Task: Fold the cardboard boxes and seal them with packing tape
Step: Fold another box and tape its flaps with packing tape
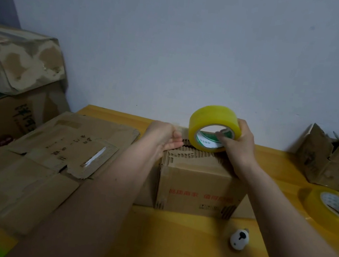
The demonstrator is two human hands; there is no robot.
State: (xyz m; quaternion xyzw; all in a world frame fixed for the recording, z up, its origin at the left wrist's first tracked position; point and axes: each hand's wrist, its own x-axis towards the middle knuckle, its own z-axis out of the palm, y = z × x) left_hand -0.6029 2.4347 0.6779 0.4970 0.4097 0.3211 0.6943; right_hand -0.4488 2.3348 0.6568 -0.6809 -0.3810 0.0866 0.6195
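A folded cardboard box [198, 188] is sitting in the middle of the yellow wooden table [170, 247], its brown corrugated top torn so the ribbed inner layer is showing, with red printed characters running across its near face. A roll of yellowish translucent packing tape [214, 128] is standing upright on the far edge of the box top; the right hand [236, 143] is gripping it, fingers hooked through the core and thumb over the outer rim. The left hand [166, 136] is resting on the far left corner of the box top with fingers curled, blurred, so I cannot tell whether it is pinching the tape's end. Flattened cardboard sheets [52, 156] are lying to the left, worn and peeling. A second tape roll [335, 206] is lying flat at the right edge, beyond it an open cardboard box [332, 160] whose contents are not visible. A small white plush toy [239, 239] is lying near the box. More battered boxes [22, 61] are stacking up at far left.
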